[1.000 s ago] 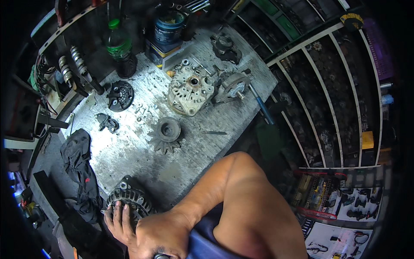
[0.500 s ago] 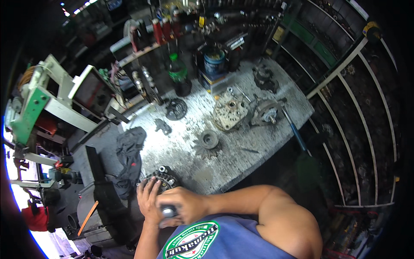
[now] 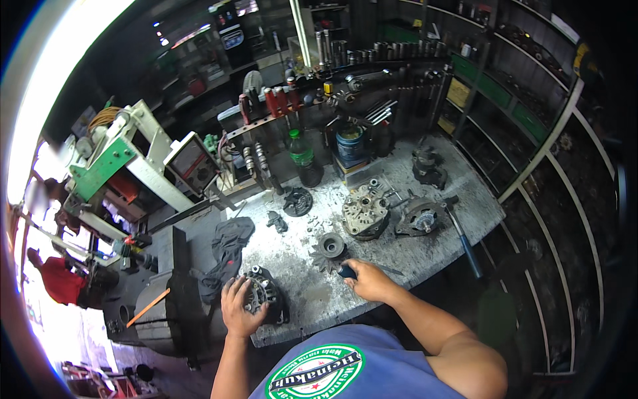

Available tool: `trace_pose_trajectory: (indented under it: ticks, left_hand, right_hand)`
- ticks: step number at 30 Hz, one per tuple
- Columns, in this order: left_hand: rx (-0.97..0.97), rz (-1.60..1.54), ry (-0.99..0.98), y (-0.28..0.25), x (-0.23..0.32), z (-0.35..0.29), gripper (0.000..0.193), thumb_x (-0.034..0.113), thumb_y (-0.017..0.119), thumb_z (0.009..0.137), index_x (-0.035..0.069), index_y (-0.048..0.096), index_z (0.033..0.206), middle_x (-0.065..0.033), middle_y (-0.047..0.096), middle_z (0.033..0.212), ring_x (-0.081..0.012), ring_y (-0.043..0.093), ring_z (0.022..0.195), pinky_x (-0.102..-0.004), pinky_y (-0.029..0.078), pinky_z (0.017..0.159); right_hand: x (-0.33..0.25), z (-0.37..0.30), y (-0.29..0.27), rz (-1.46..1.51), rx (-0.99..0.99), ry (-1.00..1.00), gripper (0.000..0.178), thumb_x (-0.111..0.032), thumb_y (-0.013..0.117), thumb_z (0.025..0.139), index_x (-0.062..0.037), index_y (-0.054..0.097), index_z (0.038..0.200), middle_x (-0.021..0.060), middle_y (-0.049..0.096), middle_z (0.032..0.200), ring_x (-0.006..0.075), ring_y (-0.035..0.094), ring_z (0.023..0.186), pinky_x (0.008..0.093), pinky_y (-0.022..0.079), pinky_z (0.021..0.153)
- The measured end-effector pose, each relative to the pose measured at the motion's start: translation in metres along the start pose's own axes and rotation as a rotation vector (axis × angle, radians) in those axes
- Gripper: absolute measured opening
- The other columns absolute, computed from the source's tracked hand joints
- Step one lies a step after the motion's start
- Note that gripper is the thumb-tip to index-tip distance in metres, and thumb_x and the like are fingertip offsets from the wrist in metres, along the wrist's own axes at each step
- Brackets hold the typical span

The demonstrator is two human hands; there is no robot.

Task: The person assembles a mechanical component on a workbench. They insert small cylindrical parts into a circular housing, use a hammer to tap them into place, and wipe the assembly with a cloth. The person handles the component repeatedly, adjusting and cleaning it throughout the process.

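My left hand [image 3: 242, 307] grips the near left side of a round, dark alternator housing [image 3: 271, 292] at the bench's front edge, fingers over its rim and thumb toward the near side. Out over the bench, my right hand [image 3: 371, 282] is closed on a short dark handle [image 3: 346, 271]; the rest of that tool is hidden or too small to make out. Just beyond it sits a grey pulley with fan blades [image 3: 330, 246]. A thin dark rod [image 3: 393, 270] lies beside the right hand.
Farther back lie a pale alternator housing [image 3: 365, 211], another alternator part [image 3: 422, 218] and a blue-handled tool [image 3: 467, 249]. A green-capped bottle [image 3: 302, 159] and blue tub [image 3: 350, 143] stand behind. Dark cloth [image 3: 229, 249] hangs at the left edge.
My right hand has moved away from the left hand, forward and right toward the pulley, carrying the tool. My left hand stays on the housing. The view has shifted.
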State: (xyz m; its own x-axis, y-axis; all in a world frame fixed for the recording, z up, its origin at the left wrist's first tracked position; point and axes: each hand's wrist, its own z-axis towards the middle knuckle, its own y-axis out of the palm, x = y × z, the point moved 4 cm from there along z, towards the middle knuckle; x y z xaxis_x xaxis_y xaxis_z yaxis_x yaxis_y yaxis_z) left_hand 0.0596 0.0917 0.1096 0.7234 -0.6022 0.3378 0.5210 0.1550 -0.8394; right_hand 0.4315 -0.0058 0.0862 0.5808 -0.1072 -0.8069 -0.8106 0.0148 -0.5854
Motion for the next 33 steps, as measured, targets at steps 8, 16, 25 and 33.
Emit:
trace_pose_trajectory:
  ticks: [8,16,25,33]
  left_hand:
    - [0.064,0.070,-0.147,0.006,0.012,-0.002,0.076,0.040,0.094,0.076,0.011,0.073,0.143,-0.0136,0.068,0.154,-0.0449,0.055,0.148,-0.0568,0.044,0.127]
    - [0.085,0.085,-0.201,0.005,0.015,-0.004,0.076,0.041,0.093,0.077,0.010,0.074,0.143,-0.0144,0.069,0.154,-0.0455,0.056,0.147,-0.0563,0.043,0.127]
    - [0.106,0.025,-0.149,-0.001,0.010,-0.003,0.070,0.041,0.096,0.075,0.012,0.077,0.137,-0.0129,0.071,0.149,-0.0433,0.059,0.143,-0.0576,0.046,0.122]
    - [-0.014,-0.074,-0.065,-0.008,-0.004,0.000,0.071,0.045,0.096,0.077,0.014,0.077,0.138,-0.0117,0.070,0.151,-0.0433,0.059,0.144,-0.0598,0.045,0.123]
  right_hand:
    - [-0.092,0.066,-0.067,0.339,0.078,-0.389,0.044,-0.003,0.082,0.100,-0.0030,0.067,0.142,0.0210,0.080,0.120,0.0331,0.080,0.111,0.0431,0.062,0.100]
    - [-0.253,0.237,-0.148,0.159,0.610,-1.057,0.056,0.004,0.080,0.099,-0.0088,0.063,0.151,0.0233,0.078,0.125,0.0421,0.079,0.109,0.0445,0.062,0.092]
    - [-0.297,0.347,-0.119,-0.032,0.543,-0.951,0.048,-0.004,0.079,0.100,-0.0078,0.064,0.145,0.0262,0.079,0.111,0.0487,0.077,0.106,0.0523,0.061,0.089]
    - [-0.322,0.382,-0.102,-0.406,0.464,-0.547,0.054,-0.016,0.084,0.102,-0.0077,0.061,0.150,0.0291,0.081,0.110,0.0492,0.078,0.109,0.0547,0.062,0.093]
